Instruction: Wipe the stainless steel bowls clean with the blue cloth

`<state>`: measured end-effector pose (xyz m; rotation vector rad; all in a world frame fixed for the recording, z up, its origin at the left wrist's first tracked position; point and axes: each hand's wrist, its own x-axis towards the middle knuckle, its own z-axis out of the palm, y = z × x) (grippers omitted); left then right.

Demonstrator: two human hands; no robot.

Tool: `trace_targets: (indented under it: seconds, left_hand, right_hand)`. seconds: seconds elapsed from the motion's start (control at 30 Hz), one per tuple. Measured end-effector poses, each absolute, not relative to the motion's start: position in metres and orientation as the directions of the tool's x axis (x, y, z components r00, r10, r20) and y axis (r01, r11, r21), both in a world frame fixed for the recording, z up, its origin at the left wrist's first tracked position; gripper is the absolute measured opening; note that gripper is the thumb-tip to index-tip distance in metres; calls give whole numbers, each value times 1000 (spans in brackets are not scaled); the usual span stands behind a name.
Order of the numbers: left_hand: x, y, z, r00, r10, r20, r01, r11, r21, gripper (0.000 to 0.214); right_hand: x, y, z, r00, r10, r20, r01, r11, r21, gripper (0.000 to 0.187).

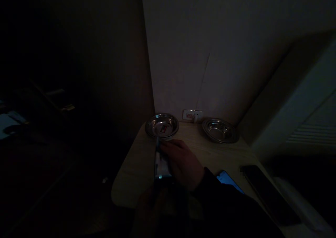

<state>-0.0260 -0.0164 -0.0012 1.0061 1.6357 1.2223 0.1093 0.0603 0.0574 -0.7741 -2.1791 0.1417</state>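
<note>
The light is very dim. My right hand (185,164) reaches in from the right in a dark sleeve, its fingers together over the upper right side of a pale, shiny object with dark edges (161,165). A small bright glint shows near the object's lower end. What kind of thing it is, I cannot make out. At that lower end lies my left hand (148,203), so deep in shadow that its fingers hardly show. Just beyond the object, a stack of shiny metal bowls (149,127) sits at the table's back left corner.
More metal bowls (231,134) are at the back right of the pale wooden table (133,168). A phone with a lit screen (228,181) and a long dark flat object (270,192) lie on the right. A wall socket (193,115) is behind.
</note>
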Motion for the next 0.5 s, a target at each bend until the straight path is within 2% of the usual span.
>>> trace_targets:
  seconds: [0.1, 0.17, 0.33, 0.5]
  left_hand:
    - [-30, -19, -6, -385, 896, -219, 114, 282, 953, 31]
    - [-34, -22, -12, -420, 886, -196, 118, 267, 957, 34]
    - [-38, -28, -31, -512, 859, -24, 199, 145, 969, 32]
    - [-42, -25, -46, -589, 795, 141, 352, 96, 931, 42]
  right_hand:
    - [113, 74, 57, -446, 602, 662, 392, 796, -461, 39]
    - [115, 73, 52, -398, 640, 657, 337, 768, -545, 39]
    - [119, 63, 37, -188, 800, 570, 273, 600, -752, 36]
    - [121, 61, 29, -87, 866, 493, 232, 499, -835, 34]
